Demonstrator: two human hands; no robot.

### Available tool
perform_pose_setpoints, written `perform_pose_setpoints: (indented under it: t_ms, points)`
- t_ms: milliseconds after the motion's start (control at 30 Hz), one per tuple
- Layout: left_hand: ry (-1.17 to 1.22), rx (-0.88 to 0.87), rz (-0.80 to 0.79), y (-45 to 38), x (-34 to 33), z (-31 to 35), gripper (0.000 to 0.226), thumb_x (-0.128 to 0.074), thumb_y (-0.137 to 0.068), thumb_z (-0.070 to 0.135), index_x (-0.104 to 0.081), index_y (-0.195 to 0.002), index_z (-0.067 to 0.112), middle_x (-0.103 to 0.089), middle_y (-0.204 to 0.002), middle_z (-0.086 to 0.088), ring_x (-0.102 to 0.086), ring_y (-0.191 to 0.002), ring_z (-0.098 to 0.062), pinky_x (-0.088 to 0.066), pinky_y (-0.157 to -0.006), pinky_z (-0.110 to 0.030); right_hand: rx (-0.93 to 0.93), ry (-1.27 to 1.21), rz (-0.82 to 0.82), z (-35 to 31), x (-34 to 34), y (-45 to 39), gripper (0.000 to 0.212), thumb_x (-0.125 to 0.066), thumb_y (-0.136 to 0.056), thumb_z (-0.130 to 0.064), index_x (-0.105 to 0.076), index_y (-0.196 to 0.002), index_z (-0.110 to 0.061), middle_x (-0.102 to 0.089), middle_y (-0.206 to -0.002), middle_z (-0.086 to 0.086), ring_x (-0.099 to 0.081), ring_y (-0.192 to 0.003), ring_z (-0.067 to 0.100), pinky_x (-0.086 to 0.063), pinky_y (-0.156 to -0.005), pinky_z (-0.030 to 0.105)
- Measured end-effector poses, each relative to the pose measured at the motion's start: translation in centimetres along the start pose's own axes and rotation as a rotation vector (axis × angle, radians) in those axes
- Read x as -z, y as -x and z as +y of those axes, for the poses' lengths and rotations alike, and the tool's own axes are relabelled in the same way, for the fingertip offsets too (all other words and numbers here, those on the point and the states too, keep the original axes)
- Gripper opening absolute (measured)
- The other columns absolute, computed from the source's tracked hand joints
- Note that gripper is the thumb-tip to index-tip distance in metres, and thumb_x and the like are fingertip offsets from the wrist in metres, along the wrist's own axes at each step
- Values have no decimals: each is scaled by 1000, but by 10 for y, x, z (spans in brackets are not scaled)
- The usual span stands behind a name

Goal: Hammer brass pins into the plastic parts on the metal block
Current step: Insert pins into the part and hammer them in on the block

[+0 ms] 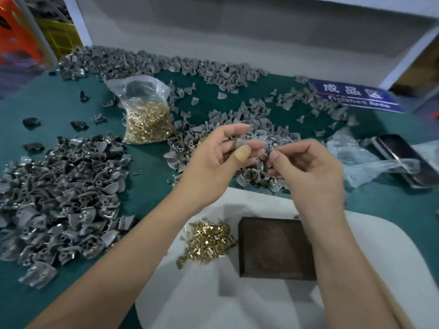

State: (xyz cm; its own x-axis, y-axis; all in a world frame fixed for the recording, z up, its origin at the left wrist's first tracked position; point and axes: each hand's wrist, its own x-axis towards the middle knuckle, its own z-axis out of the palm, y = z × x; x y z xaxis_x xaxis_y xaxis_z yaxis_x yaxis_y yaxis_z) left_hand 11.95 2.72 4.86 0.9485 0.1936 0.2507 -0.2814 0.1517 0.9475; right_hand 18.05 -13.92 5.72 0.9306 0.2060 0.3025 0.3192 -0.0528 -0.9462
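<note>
Above the desk, centre: both hands are raised over a green desk [152, 186], fingertips almost meeting.
Left hand [213, 160]: thumb and fingers pinch a small grey plastic part [240, 143].
Right hand [306, 167]: fingers curl round another grey plastic piece [269, 146], just beside the left hand's part; whether it also holds a pin cannot be told.
Metal block [273, 248]: dark, square, lying flat on a white cloth [213, 300] at the near edge, below the right forearm.
Brass pins [206, 241]: a loose heap on the cloth, just left of the block.
Pin bag [145, 112]: clear plastic, far left of the hands, part filled with brass pins.
Grey parts: a large pile [64, 195] on the left, more scattered [166, 65] across the far side.
Blue sign [356, 96]: far right, flat on the desk.
</note>
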Motion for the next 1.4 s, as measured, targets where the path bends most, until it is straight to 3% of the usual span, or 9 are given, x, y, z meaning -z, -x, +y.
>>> perform_pose_setpoints:
  t_ms: [167,300,600,767,833,967,1133,1233,1400]
  points:
    - [-26,4,-25,7,-8,-8,16,-59,-101,16,-57,-117,17,-75,-117,-3,-73,-106,-22,-58,-82,-27,-108,-138,-111,0,6,-2,6,-77,-89,-16,-76,-88,-21,-78,-82,5,-67,-64,17,-57,-63,29]
    - [-122,-8,-23,16,-5,-3,20,-65,-96,28,-67,-116,28,-75,-113,4,-69,-95,-5,-52,-72,-16,-154,-210,-153,-3,4,1,7,-76,-88,-20,-79,-86,-26,-77,-81,3,-64,-61,14,-56,-61,26]
    - [-62,42,89,17,-2,-9,17,-71,-94,23,-73,-107,34,-75,-102,5,-69,-88,-8,-54,-75,-18,-170,-266,-158,-5,3,3,18,-76,-90,-8,-80,-84,-25,-74,-75,1,-69,-68,15,-57,-62,24]
    - [-35,24,1,15,-2,-15,33,-54,-104,8,-58,-134,19,-69,-131,3,-68,-113,-16,-55,-85,-22,-133,-248,-179,-2,1,4,25,-65,-95,4,-77,-97,-18,-77,-81,3,-74,-76,16,-59,-66,23]
    - [35,41,30,13,-2,-16,29,-54,-103,8,-52,-132,10,-69,-131,0,-69,-113,-21,-55,-87,-23,-117,-245,-161,-1,1,4,25,-66,-95,2,-77,-97,-19,-76,-80,2,-73,-76,15,-59,-64,23]
    - [116,72,74,13,-5,-13,22,-57,-100,11,-53,-120,3,-74,-119,-8,-72,-108,-26,-57,-87,-25,-38,-155,-159,-5,3,4,17,-68,-95,-9,-76,-96,-24,-76,-81,-4,-70,-74,9,-57,-58,24]
    - [-75,2,90,21,-6,-12,17,-62,-97,21,-68,-112,17,-77,-96,-1,-74,-89,-15,-58,-76,-22,91,76,-159,-3,2,6,10,-74,-93,-16,-75,-94,-25,-73,-85,-9,-64,-76,7,-59,-67,37]
    - [-128,-43,111,22,-7,-12,16,-63,-96,21,-68,-111,20,-75,-91,1,-71,-82,-12,-56,-73,-20,136,147,-175,-2,3,9,5,-75,-92,-15,-77,-94,-20,-73,-85,-9,-65,-78,8,-56,-71,28]
    - [-235,-91,133,23,-5,-14,16,-65,-99,17,-68,-114,17,-76,-98,4,-73,-88,-12,-57,-75,-19,204,213,-156,-3,2,10,7,-74,-90,-10,-76,-91,-17,-71,-86,-10,-65,-81,13,-53,-73,24]
